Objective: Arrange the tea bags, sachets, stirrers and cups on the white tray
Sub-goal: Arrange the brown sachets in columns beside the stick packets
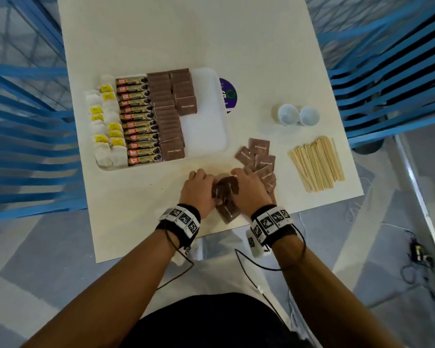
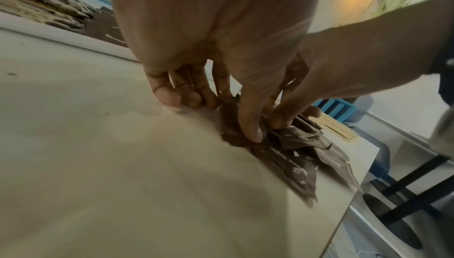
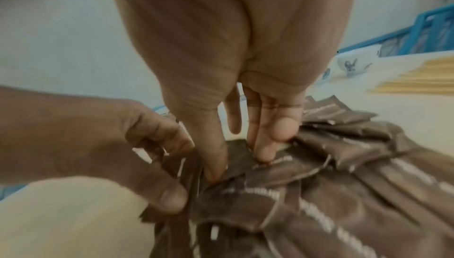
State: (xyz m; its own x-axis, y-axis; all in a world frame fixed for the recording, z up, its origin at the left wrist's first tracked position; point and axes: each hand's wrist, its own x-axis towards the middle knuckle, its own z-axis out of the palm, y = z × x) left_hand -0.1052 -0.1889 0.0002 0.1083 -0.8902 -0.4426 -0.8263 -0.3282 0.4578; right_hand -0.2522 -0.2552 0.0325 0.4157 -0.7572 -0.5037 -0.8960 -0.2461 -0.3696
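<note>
Fingers of both the left hand and right hand pinch loose brown sachets at the table's near edge, and I'd say squaring them into one flat stack before lifting will let them slot neatly onto the white tray's bare part.

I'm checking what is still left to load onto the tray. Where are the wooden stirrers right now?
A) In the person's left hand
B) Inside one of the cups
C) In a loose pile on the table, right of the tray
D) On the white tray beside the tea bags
C: the wooden stirrers lie in a pile on the table, right of the white tray and nearer than the cups.
</note>
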